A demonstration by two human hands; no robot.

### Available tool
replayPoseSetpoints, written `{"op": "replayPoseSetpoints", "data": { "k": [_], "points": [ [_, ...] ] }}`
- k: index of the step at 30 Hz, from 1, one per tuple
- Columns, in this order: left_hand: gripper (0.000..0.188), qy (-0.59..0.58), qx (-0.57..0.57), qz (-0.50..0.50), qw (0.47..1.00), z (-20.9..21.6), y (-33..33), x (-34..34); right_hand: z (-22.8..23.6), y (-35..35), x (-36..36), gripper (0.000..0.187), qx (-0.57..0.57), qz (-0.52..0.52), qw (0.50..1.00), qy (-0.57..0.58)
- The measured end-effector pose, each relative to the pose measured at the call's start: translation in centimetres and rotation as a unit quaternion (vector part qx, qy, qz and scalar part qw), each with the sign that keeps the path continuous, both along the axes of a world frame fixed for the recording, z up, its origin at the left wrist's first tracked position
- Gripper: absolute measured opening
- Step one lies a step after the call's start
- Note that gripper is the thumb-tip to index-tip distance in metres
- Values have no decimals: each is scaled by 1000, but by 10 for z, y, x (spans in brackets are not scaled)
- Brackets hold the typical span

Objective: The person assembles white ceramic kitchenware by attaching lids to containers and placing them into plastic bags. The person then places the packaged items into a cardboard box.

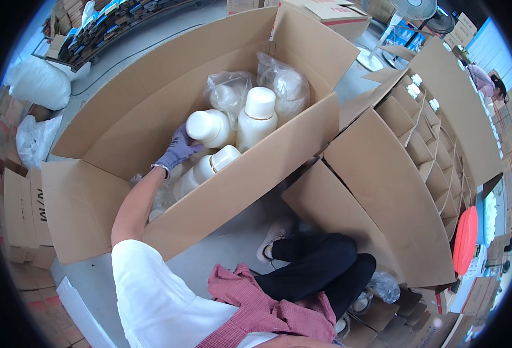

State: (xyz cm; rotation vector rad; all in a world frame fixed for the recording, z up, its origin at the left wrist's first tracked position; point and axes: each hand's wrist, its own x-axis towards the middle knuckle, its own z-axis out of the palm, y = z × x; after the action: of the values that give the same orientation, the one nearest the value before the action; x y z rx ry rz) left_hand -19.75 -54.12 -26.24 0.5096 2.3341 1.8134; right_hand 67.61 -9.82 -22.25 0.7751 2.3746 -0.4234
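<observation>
Reaching into carton (250, 177), left hand (177, 149) against white bottle (212, 128)

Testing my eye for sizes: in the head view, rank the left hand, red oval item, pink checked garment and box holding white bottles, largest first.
1. Box holding white bottles
2. Pink checked garment
Left hand and red oval item: too alike to rank.

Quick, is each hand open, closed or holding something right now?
Left hand: at a white bottle in the cardboard box; fingers partly hidden, so I can't tell whether it's gripping.
Right hand: out of view, so can't be told.
</observation>
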Motion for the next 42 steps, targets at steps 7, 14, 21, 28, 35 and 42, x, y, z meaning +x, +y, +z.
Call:
{"op": "replayPoseSetpoints", "data": {
  "k": [7,14,21,28,35,42],
  "points": [
    [67,-51,-450,-29,891,6,3,-12,30,62,-123,18,110,132,982,85],
    [26,-25,-56,19,998,211,56,73,184,-13,-368,56,37,-60,872,484],
    [28,217,72,-110,967,280,196,231,271,-104,-492,101,73,93,621,775],
    [22,-218,355,-134,899,190,287,396,266,-33,-420,80,2,133,628,767],
    [34,26,-66,-345,936,75,218,454,305,172,-366,78,251,-93,578,771],
    [27,102,-51,-202,973,157,239,413,260,261,-333,53,472,-42,623,623]
  ]
}}
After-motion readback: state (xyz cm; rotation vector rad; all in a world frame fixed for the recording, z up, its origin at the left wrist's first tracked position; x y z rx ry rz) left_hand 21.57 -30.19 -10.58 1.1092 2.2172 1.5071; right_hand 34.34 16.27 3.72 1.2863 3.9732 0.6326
